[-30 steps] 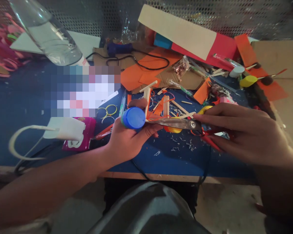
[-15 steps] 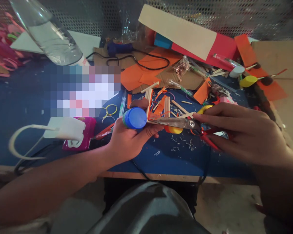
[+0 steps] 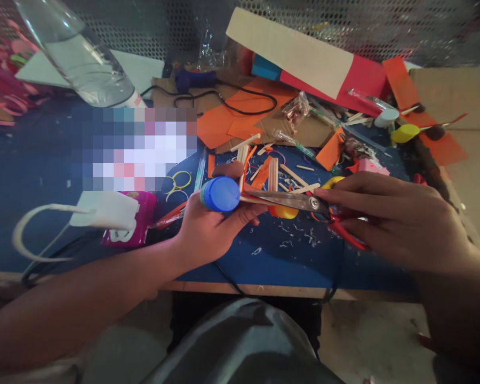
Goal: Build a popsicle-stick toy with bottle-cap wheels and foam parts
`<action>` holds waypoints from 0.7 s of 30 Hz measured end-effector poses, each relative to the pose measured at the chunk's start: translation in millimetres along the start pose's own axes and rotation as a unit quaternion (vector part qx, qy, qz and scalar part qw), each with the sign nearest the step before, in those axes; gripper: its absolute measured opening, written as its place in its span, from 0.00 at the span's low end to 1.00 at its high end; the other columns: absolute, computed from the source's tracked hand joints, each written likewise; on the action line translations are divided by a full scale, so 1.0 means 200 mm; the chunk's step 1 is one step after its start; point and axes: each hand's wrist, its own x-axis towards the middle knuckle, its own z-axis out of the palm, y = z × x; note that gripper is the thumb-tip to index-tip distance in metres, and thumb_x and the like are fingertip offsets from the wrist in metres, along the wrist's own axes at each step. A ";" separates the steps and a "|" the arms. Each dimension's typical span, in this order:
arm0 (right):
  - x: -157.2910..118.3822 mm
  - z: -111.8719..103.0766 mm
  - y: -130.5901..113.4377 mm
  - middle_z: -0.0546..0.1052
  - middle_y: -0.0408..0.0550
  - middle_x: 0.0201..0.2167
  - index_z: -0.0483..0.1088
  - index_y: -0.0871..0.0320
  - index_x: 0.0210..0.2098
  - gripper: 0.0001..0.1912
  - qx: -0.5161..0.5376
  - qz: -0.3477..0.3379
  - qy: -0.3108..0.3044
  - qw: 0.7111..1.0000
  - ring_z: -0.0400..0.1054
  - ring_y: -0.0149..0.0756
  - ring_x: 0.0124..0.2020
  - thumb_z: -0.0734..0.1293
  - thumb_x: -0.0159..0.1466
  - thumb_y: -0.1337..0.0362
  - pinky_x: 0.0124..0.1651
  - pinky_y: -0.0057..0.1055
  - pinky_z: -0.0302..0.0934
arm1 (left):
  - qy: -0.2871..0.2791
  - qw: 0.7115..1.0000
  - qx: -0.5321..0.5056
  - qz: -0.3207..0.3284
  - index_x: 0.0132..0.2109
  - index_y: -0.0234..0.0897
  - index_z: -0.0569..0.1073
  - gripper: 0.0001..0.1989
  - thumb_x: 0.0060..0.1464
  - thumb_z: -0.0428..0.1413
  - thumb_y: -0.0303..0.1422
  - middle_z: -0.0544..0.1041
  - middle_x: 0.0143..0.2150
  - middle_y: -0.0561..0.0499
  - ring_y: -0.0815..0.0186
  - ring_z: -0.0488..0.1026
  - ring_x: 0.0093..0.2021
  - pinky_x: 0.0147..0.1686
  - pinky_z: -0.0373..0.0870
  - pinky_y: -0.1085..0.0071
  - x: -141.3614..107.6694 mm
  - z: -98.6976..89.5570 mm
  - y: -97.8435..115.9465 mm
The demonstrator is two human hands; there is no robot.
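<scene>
My left hand is closed around an object with a round blue cap. Its body is hidden in the palm. By the fingers, pale wooden sticks and a thin orange strip stick up; whether they are fixed to the capped object I cannot tell. In my right hand is a pair of scissors with red handles. The blades point left, and their tips reach the orange strip and sticks at my left fingers. Close behind the blades is a yellow round thing.
The blue tabletop carries wooden sticks, orange paper and white shavings. A large clear bottle leans at the back left. At the left, a white adapter sits on a pink socket box. Cardboard lies at the right.
A short pale stick piece now shows just behind the sticks at my left hand. Both hands stay almost in place, and the scissors shift only slightly.
</scene>
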 end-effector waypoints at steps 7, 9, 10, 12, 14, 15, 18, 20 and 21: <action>0.01 0.00 0.03 0.84 0.49 0.48 0.78 0.38 0.66 0.29 0.029 0.080 0.109 0.990 0.80 0.43 0.39 0.75 0.68 0.66 0.34 0.38 0.74 | -0.009 0.999 -0.040 -0.021 0.45 0.41 0.87 0.03 0.66 0.68 0.32 0.87 0.40 0.51 0.70 0.83 0.29 0.32 0.85 0.74 0.01 0.00 0.04; 0.01 0.01 0.06 0.84 0.49 0.49 0.78 0.37 0.66 0.29 0.016 0.119 0.145 0.982 0.81 0.46 0.41 0.75 0.68 0.66 0.36 0.41 0.74 | -0.007 0.997 -0.073 -0.030 0.45 0.40 0.87 0.03 0.65 0.68 0.32 0.87 0.40 0.51 0.70 0.83 0.30 0.32 0.85 0.74 0.02 0.00 0.06; 0.01 0.01 0.07 0.84 0.49 0.49 0.78 0.37 0.66 0.28 0.000 0.138 0.154 0.978 0.81 0.48 0.42 0.74 0.69 0.65 0.38 0.44 0.75 | -0.004 0.996 -0.086 -0.038 0.45 0.40 0.86 0.03 0.65 0.69 0.33 0.86 0.39 0.51 0.70 0.83 0.29 0.32 0.85 0.75 0.02 0.00 0.06; 0.00 0.02 0.12 0.85 0.49 0.51 0.79 0.38 0.65 0.25 -0.044 0.162 0.153 0.974 0.82 0.51 0.46 0.73 0.71 0.64 0.46 0.48 0.77 | -0.001 0.993 -0.106 -0.055 0.44 0.39 0.86 0.05 0.64 0.70 0.35 0.86 0.37 0.52 0.71 0.82 0.28 0.31 0.84 0.76 0.03 0.00 0.06; 0.00 0.03 0.16 0.86 0.50 0.52 0.80 0.41 0.64 0.24 -0.085 0.157 0.140 0.974 0.83 0.51 0.48 0.73 0.70 0.64 0.51 0.49 0.78 | 0.001 0.990 -0.118 -0.076 0.42 0.38 0.86 0.07 0.63 0.71 0.36 0.84 0.33 0.53 0.71 0.80 0.27 0.30 0.83 0.77 0.03 0.00 0.06; 0.00 0.03 0.18 0.86 0.51 0.52 0.81 0.44 0.63 0.23 -0.099 0.151 0.134 0.974 0.83 0.50 0.50 0.73 0.70 0.64 0.53 0.48 0.78 | 0.001 0.989 -0.118 -0.087 0.42 0.37 0.86 0.08 0.63 0.71 0.37 0.83 0.32 0.53 0.72 0.80 0.27 0.29 0.83 0.77 0.03 0.00 0.06; -0.01 0.04 0.22 0.87 0.52 0.51 0.82 0.50 0.60 0.20 -0.130 0.156 0.102 0.974 0.84 0.48 0.50 0.74 0.68 0.64 0.51 0.43 0.78 | 0.000 0.989 -0.102 -0.110 0.41 0.37 0.86 0.10 0.62 0.72 0.40 0.81 0.30 0.53 0.73 0.78 0.26 0.28 0.80 0.78 0.03 -0.01 0.05; -0.01 0.05 0.23 0.88 0.52 0.49 0.83 0.50 0.59 0.20 -0.148 0.180 0.071 0.970 0.85 0.49 0.47 0.75 0.68 0.62 0.47 0.43 0.77 | 0.003 0.990 -0.090 -0.112 0.41 0.36 0.86 0.12 0.61 0.72 0.41 0.80 0.30 0.53 0.73 0.76 0.25 0.26 0.78 0.79 0.04 -0.02 0.05; -0.01 0.06 0.23 0.88 0.51 0.49 0.83 0.50 0.60 0.21 -0.156 0.190 0.058 0.968 0.85 0.49 0.46 0.75 0.68 0.61 0.46 0.43 0.77 | 0.005 0.990 -0.085 -0.112 0.40 0.36 0.86 0.13 0.61 0.72 0.42 0.80 0.30 0.53 0.73 0.76 0.25 0.26 0.77 0.79 0.04 -0.02 0.05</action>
